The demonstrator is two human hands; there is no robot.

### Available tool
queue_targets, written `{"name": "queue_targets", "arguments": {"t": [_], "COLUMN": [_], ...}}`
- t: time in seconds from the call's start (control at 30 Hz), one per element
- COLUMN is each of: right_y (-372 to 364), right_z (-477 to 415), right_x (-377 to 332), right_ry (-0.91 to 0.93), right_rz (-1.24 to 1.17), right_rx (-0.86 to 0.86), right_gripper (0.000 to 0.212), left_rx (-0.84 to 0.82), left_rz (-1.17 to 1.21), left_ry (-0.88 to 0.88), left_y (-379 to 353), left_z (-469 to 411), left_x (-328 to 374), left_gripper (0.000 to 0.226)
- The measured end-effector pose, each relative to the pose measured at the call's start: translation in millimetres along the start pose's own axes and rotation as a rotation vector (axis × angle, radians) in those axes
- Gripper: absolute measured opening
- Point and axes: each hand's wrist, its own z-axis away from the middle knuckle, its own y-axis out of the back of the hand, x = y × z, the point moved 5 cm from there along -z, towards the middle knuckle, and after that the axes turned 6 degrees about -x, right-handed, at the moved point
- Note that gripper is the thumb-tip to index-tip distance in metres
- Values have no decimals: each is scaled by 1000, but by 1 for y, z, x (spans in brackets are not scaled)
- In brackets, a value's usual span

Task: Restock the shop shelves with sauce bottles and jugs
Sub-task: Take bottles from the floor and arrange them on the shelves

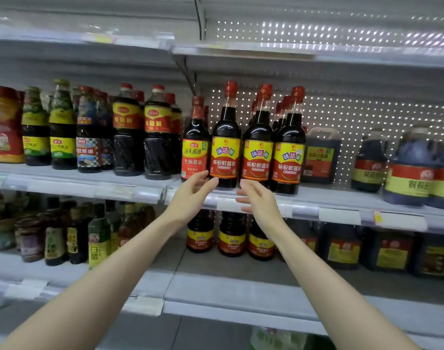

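Left hand point(190, 195): fingers loosely spread, grasping nothing, palm turned inward. Fingertips reach the lower left edge of a dark glass soy sauce bottle with red cap and yellow-and-red label point(224, 145); contact or a small gap, cannot tell.

Right hand point(259, 200): also released, fingers relaxed and slightly bent, palm facing the left hand. It sits just below and right of the same bottle's base, not clearly touching.

The bottle stands upright between the two hands, at the front edge of the white metal middle shelf point(342, 198).

Touching its left: a dark bottle with a red-and-yellow label and green corner patch point(194, 145). To its right: two matching red-capped bottles point(257, 150) point(289, 152), more ranked behind.

Further right on the shelf: a squat dark jug with yellow-and-red label point(320, 152), then big blue-tinted jugs with red-and-yellow bands point(408, 170).

Left bay, same level: a row of mixed dark sauce bottles point(127, 137).

Shelf below, under the hands: three short dark bottles with red-and-yellow labels point(231, 236), dark jugs to their right.
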Motion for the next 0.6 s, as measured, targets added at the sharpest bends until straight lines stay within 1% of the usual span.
{"name": "queue_targets", "arguments": {"t": [0.1,0.2,0.33,0.37,0.47,0.5,0.53,0.6], "right_y": [33,61,80,83,89,90,91,90], "right_z": [31,62,104,113,136,142,148,162], "right_x": [24,55,111,127,174,189,204,233], "right_ry": [-52,-93,-192,-225,-328,-360,-386,-419], "right_rz": [3,7,-18,-28,-54,-63,-73,-82], "right_rx": [-22,-55,-97,-102,-121,-125,-127,-130], "right_gripper": [36,25,20,19,18,17,14,7], "left_rx": [-20,-44,-33,-39,-70,-70,-71,-66], "left_rz": [7,-3,46,50,67,76,88,91], "left_ry": [67,131,237,272,402,432,457,503], "left_y": [-43,-86,-137,-150,-182,-189,-196,-209], "left_z": [22,47,88,98,125,133,142,158], "left_x": [-10,-29,-63,-74,-115,-128,-140,-164], "left_gripper": [54,59,84,83,64,61,62,71]}}
